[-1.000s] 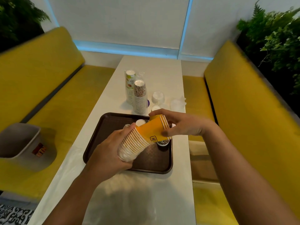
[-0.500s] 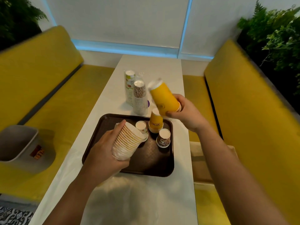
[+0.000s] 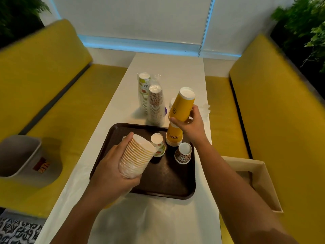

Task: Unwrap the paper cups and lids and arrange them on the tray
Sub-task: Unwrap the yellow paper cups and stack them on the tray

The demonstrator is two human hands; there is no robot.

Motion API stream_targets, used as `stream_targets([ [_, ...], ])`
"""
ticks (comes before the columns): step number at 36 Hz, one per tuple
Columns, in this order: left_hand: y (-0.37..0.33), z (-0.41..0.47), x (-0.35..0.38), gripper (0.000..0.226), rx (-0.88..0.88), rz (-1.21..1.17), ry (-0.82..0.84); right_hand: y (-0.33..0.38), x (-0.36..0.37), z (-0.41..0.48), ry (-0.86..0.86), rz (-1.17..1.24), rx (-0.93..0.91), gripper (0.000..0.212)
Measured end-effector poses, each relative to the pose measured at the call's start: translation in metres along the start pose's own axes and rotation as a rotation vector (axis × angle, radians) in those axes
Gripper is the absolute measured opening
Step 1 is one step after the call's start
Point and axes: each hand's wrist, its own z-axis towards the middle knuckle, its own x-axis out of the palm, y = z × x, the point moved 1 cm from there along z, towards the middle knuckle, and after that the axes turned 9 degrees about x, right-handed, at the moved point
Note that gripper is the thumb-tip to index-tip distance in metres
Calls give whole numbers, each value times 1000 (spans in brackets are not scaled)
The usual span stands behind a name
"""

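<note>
- Paper, thin and light: the sleeve of nested cups (image 3: 138, 156) lies tilted in the left hand (image 3: 112, 170) at lower centre, over the near left part of the tray. The fingers (image 3: 127, 140) are curled round its side and clamped on it. Film seems to cling to its lower end and will likely be slippery. A firm, uncrushing hold across the ribbed rims looks safest.
- The brown plastic tray (image 3: 163, 184) sits mid-frame on the white surface (image 3: 167, 71).
- On the tray's far half stand a small printed cup (image 3: 158, 144), a leopard-patterned cup (image 3: 183, 154) and a short yellow stack (image 3: 174, 137), which is mouth-down.
- Just above that stack, the right hand (image 3: 193, 128) holds the yellow cups (image 3: 182, 106) base-up and tilted, its fingers wrapped round the rim end. Empty paper walls probably dent easily, and the rolled rim is the stiffest place to grip.
- Beyond the tray, two wrapped sleeves stand upright and close together, a brown-patterned sleeve (image 3: 155, 104) and a green-printed sleeve (image 3: 144, 88). They look tall, light and easy to tip, so each is best taken low with a whole hand.
- Clear lids (image 3: 204, 109) show right of centre, partly hidden behind the right hand.
</note>
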Motion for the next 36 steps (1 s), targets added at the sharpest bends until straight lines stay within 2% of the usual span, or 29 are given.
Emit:
stream_targets([
  [6,-4,7,4,120,-11,-24,11,-22,7,3,43,-284,81,98],
  [9,-9,9,7,120,-20,-38,14,-25,1,-5,-67,-373,37,104],
  [12,-16,11,8,120,-23,-80,-8,-6,-1,-33,-262,-268,-85,80],
  [14,-23,13,10,120,-31,-129,-37,11,-1,-66,-286,-88,-128,58],
  [16,-32,15,13,118,-48,-198,-66,18,1,-104,-153,106,-91,41],
  [17,-36,17,15,117,-61,-240,-77,19,4,-122,-33,183,-40,40],
  [20,-51,21,25,117,-102,-397,-124,14,21,-167,424,426,187,52],
  [22,-63,22,32,118,-137,-493,-165,11,29,-189,571,482,301,68],
  [24,-77,21,36,115,-156,-536,-165,5,29,-203,560,446,321,93],
  [26,-87,19,38,105,-167,-578,-116,-1,26,-211,501,382,276,100],
  [29,-103,20,30,86,-228,-672,-60,-5,13,-221,426,351,262,99],
  [31,-108,27,21,81,-263,-695,-122,-5,5,-226,434,338,251,98],
  [34,-113,37,17,91,-346,-779,-229,1,-2,-234,465,259,181,90],
  [36,-117,39,21,101,-384,-829,-214,3,-4,-235,451,219,150,88],
])
